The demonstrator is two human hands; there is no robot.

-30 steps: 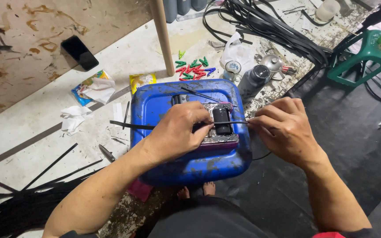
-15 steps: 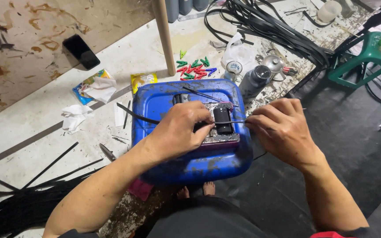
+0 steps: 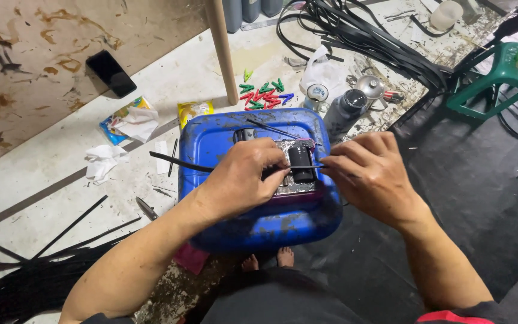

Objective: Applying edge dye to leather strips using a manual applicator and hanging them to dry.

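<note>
Skinny black strip (image 3: pixel 178 161) lying across my blue jerrycan (image 3: pixel 259 222), left hand (image 3: pixel 244 177) and right hand (image 3: pixel 370 174) fingers both pinching it over the small black block (image 3: pixel 302 165), its left tail now flatter than before.

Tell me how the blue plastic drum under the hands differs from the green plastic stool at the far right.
The blue drum lies directly under both hands with a small black device on it; the green stool stands apart, untouched. The drum is closed and boxy with rounded corners and looks larger in view; the stool is an open frame on legs. Both are plastic and rest on the floor.
</note>
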